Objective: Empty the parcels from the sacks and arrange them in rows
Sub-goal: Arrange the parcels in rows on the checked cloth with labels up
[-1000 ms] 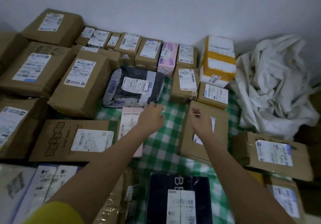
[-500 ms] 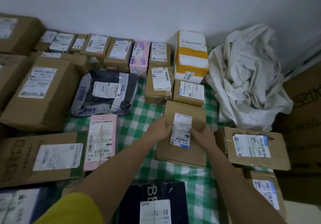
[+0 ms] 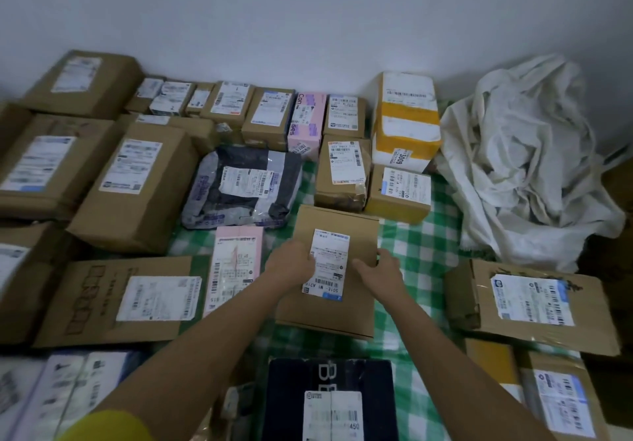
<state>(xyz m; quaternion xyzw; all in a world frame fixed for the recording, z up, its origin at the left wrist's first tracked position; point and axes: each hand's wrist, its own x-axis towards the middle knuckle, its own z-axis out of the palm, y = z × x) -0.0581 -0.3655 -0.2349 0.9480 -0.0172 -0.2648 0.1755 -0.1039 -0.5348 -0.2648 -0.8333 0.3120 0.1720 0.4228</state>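
Since the earlier frame both hands have come down from above the checked cloth (image 3: 421,252) onto a flat brown box (image 3: 337,221), which now lies label-up where a second ago the hands hovered. Left hand (image 3: 291,264) rests on the box's top face at the left edge of its white label (image 3: 327,264), fingers curled loosely over the cardboard and touching the label; right hand (image 3: 378,269) lies on the box just right of the label, fingers spread flat and reaching toward the right edge. Neither hand wraps the box fully; whether they press or merely rest cannot be told. Landmark: the flat brown box. Just beside its left edge lies a pink parcel (image 3: 236,266); beyond its upper left corner, a grey plastic mailer (image 3: 239,187). Touching or nearly touching its far edge stand a taped brown carton (image 3: 342,173) and a yellow-sided carton (image 3: 399,194). Well to its right, past bare cloth, lies a crumpled white sack (image 3: 524,163); nearer the viewer on that side, a labelled brown parcel (image 3: 534,303). Directly below it sits a dark box (image 3: 329,392).
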